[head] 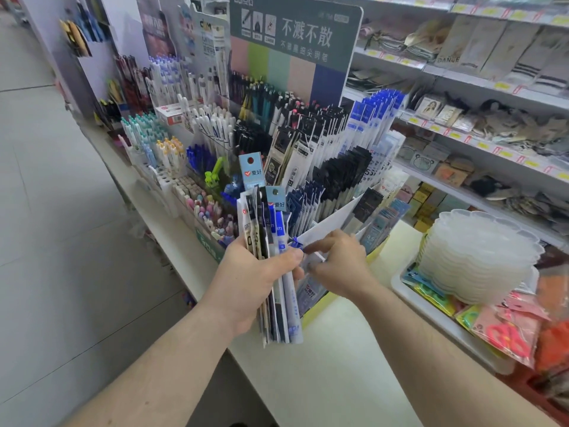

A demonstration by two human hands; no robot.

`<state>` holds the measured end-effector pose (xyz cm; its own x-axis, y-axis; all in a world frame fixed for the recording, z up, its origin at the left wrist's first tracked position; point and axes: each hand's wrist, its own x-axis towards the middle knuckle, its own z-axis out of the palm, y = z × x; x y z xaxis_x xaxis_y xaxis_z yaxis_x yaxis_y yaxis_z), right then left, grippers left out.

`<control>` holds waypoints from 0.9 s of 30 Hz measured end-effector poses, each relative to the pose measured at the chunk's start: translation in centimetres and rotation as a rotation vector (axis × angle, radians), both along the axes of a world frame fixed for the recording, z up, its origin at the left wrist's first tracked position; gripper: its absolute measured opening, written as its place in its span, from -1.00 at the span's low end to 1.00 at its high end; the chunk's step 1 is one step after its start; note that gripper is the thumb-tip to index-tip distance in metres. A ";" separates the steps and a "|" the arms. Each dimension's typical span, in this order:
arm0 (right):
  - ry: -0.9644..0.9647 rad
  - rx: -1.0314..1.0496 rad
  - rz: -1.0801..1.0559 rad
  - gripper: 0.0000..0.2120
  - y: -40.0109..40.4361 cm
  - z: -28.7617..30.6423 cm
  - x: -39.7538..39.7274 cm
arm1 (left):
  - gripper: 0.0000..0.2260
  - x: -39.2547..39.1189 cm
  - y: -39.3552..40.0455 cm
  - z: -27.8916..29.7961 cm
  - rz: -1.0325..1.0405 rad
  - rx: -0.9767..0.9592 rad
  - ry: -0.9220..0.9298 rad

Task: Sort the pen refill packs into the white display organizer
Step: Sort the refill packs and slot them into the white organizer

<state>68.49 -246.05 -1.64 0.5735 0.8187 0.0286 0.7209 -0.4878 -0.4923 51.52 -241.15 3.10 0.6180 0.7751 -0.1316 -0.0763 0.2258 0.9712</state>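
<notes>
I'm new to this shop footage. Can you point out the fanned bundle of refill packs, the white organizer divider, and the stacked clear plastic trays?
bundle of refill packs (271, 272), head view, mid-bundle
white organizer divider (331, 221), head view, flat face
stacked clear plastic trays (480, 254), head view, stack's side

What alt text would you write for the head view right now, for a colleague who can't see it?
The left hand grips an upright bundle of flat pen refill packs while the right hand pinches at one pack beside the white display organizer, already crowded with black, white and blue packs. A stack of clear scalloped plastic trays sits to the right.
</notes>
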 end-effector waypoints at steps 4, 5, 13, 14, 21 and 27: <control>0.519 0.576 -0.308 -0.76 -3.7 3.9 -1.4 | -0.94 1.3 -1.4 0.0 -0.095 -0.079 -0.018; 0.574 0.645 -0.318 -0.77 -4.7 4.8 -2.1 | -0.94 1.7 -1.8 -0.1 -0.123 -0.086 -0.007; 0.324 0.565 -0.192 -0.88 -8.7 5.7 -5.6 | -0.79 5.5 -4.6 -3.2 -0.363 0.379 0.302; 0.244 0.511 -0.227 -0.84 -8.7 5.4 -5.5 | -0.71 5.8 -5.1 -3.3 -0.396 0.464 0.324; 0.210 0.369 -0.423 -0.82 -9.9 5.1 -3.7 | -0.70 7.4 -6.0 -5.4 -0.464 0.540 0.383; 0.533 0.590 -0.487 -0.88 -10.5 4.9 -2.2 | -0.70 7.5 -6.5 -4.3 -0.413 0.346 0.331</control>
<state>66.27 -256.52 3.21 0.9069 0.4212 -0.0025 0.1100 -0.2427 -0.9638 58.99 -247.66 -1.16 0.8448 0.5132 -0.1515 0.2671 -0.1591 0.9504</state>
